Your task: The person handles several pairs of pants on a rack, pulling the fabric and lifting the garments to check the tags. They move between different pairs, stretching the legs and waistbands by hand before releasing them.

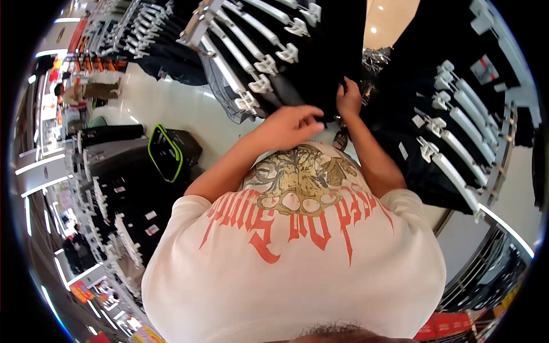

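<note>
Blk garments (pixel 329 48) | L hand (pixel 286 127) nr — fingers (pixel 309 110) loosely spread | R hand (pixel 349 102) — fingers: can't tell

1 left hand (pixel 290 127) and 1 right hand (pixel 349 100), 2 altogether; 1 green-rimmed basket (pixel 187 146); 1 worn T-shirt (pixel 297 288); at least 4 white hangers (pixel 225 70) ahead, at least 4 clip hangers (pixel 456 170) rightward.

Centre far: hanging garments (pixel 331 46) on hangers (pixel 230 70); left hand (pixel 290 127) just near side of them; right hand (pixel 350 100) slightly farther, between them and right-side garments (pixel 409 166). Left: basket (pixel 187 147) on floor (pixel 211 134), right of left-side garments (pixel 123 171); person (pixel 74 96) far left
</note>
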The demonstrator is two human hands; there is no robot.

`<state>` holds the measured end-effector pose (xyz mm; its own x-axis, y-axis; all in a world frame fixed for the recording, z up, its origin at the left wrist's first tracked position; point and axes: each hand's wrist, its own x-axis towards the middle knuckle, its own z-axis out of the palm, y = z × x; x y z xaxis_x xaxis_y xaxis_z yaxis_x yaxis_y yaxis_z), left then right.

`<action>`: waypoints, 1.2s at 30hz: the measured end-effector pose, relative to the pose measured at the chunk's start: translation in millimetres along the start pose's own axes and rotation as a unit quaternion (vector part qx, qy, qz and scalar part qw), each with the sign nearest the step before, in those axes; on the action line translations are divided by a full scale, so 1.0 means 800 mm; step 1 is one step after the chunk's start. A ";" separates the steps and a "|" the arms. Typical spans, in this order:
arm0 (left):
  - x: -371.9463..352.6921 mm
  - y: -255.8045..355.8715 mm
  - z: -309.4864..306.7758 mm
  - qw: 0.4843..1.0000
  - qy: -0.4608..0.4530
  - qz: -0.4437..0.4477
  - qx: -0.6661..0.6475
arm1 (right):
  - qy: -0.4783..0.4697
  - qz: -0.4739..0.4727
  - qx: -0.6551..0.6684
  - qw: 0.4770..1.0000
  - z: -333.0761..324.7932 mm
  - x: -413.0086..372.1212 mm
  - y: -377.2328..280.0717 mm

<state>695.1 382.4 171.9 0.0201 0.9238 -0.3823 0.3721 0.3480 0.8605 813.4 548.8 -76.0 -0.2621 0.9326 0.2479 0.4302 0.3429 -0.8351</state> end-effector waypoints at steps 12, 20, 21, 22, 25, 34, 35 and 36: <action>-0.094 -0.078 -0.024 0.979 0.200 0.006 -0.033 | -0.054 -0.180 0.188 0.964 -0.070 -0.011 -0.185; -0.116 -0.121 -0.056 0.931 0.344 0.111 0.052 | -0.014 -0.283 0.101 0.954 -0.060 -0.017 -0.271; -0.117 -0.125 -0.062 0.921 0.359 0.130 0.075 | -0.002 -0.264 0.091 0.960 -0.054 -0.022 -0.275; -0.116 -0.131 -0.066 0.913 0.363 0.151 0.110 | 0.002 -0.262 0.049 0.964 -0.052 -0.024 -0.279; -0.105 -0.154 -0.075 0.906 0.337 0.186 0.177 | 0.016 -0.260 -0.051 0.964 -0.053 -0.025 -0.290; -0.067 -0.181 -0.085 0.936 0.219 0.186 0.205 | -0.044 -0.145 -0.081 0.985 -0.061 -0.068 -0.303; -0.063 -0.178 -0.087 0.944 0.204 0.185 0.184 | -0.049 -0.132 -0.066 0.988 -0.063 -0.078 -0.305; -0.058 -0.174 -0.092 0.944 0.195 0.199 0.177 | -0.040 -0.113 -0.039 0.992 -0.061 -0.087 -0.307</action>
<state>574.5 303.0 94.5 -0.0942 0.9825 0.1607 0.6957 -0.0505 0.7166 767.9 405.2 136.2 -0.4262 0.8200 0.3821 0.4166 0.5528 -0.7217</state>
